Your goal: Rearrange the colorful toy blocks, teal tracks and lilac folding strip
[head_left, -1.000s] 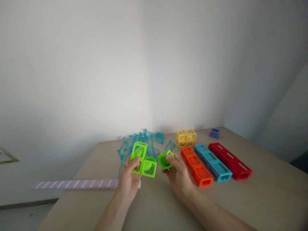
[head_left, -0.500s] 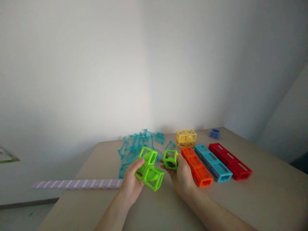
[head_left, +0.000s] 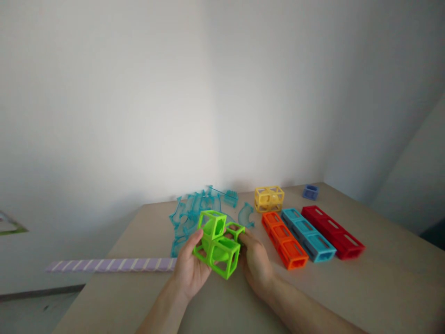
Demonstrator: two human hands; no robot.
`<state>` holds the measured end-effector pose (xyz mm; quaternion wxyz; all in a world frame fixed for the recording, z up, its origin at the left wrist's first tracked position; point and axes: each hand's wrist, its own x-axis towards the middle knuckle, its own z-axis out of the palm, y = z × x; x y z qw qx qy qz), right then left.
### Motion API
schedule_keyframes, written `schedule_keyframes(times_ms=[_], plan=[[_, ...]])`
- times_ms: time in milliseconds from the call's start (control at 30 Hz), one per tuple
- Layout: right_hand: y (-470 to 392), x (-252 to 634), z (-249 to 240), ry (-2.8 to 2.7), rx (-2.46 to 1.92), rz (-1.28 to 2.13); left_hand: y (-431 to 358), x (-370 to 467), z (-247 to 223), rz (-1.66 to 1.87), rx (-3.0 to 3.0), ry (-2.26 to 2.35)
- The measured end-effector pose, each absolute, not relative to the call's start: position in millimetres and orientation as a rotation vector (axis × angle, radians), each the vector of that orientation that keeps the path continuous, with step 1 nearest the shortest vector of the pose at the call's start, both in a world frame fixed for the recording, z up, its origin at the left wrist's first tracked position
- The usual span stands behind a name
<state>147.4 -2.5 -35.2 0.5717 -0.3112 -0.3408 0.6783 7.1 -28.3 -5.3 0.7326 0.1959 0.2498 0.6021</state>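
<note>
Head camera: left of the orange block (head_left: pixel 287 248), the left hand (head_left: pixel 191 266) grips the green assembly (head_left: pixel 219 252); the right hand (head_left: pixel 257 262), fingers curled on the green cube (head_left: pixel 238 227), has brought it nearer the assembly; contact unclear.

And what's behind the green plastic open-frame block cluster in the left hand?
Behind the cluster are translucent teal plastic pieces and a green open-frame cube in the right hand. The cluster covers part of both; any cube contact is hidden.
</note>
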Motion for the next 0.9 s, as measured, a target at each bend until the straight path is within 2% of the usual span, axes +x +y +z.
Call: schedule_keyframes(times_ms=[200, 367, 533, 900], plan=[[-7.8, 158.2, -15.0, -0.895, -0.651, 1.623, -28.3, 1.9, -0.5, 1.429, 0.392, 0.563], [-4.2, 155.3, -22.1, -0.998, -0.789, 1.656, -22.5, 0.9, 0.1, 1.568, 0.373, 0.623], [3.2, 154.3, -29.6, -0.902, -0.866, 1.53, -18.4, 2.8, -2.9, 1.677, 0.391, 0.731], [10.1, 161.1, -21.3, -0.747, -0.71, 1.346, -20.4, 8.0, -9.2, 1.639, 0.538, 0.819]])
